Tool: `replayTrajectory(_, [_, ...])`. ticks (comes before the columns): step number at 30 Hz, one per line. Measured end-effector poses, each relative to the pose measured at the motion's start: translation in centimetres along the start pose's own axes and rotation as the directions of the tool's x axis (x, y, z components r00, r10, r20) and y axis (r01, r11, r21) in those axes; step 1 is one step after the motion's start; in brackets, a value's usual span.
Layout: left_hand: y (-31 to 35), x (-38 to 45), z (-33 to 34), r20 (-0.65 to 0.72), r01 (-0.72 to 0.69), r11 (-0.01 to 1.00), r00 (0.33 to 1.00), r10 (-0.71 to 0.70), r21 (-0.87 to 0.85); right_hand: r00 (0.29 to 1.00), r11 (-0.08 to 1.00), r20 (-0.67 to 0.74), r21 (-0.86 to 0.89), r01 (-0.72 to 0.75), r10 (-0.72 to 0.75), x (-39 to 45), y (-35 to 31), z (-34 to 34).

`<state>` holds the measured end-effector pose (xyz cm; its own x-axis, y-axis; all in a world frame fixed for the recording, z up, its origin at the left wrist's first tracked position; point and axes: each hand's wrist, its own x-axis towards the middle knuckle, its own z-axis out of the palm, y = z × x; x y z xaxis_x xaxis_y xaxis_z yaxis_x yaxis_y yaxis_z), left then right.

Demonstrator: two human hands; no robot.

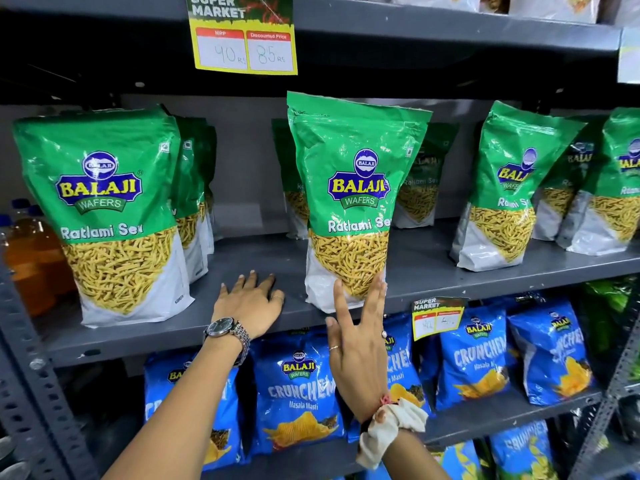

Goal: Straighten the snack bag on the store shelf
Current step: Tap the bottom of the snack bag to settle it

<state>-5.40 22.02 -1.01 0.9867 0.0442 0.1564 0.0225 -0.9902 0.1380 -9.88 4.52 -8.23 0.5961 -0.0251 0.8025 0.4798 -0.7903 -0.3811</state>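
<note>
A green and white Ratlami Sev snack bag [349, 188] stands upright near the front edge of the grey metal shelf [242, 327], in the middle of the view. My left hand [251, 301] lies flat on the shelf just left of the bag, fingers spread, a watch on its wrist. My right hand [358, 336] is raised in front of the bag's lower edge, fingers apart, the fingertips touching or nearly touching the bag's bottom right corner. Neither hand grips anything.
More Ratlami Sev bags stand to the left [104, 216], behind, and to the right [505, 188]. Blue Crunchem bags [298, 393] fill the shelf below. A yellow price tag [244, 39] hangs from the shelf above. Orange bottles [31, 258] sit at far left.
</note>
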Motion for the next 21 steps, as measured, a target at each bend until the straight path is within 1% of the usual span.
replayTrajectory(6, [0.1,0.0,0.1,-0.02,0.003,1.0,1.0,-0.004,-0.014,1.0,1.0,-0.013,-0.005,-0.008,0.008,1.0,0.2,0.8])
replayTrajectory(14, [0.2,0.0,0.1,-0.026,0.007,1.0,1.0,-0.008,-0.014,0.999,0.989,0.018,-0.142,-0.027,0.03,1.8,-0.1,1.6])
replayTrajectory(21, [0.2,0.0,0.1,-0.036,0.009,1.0,0.999,-0.01,-0.012,0.998,0.978,0.048,-0.206,-0.016,0.026,2.7,-0.9,1.8])
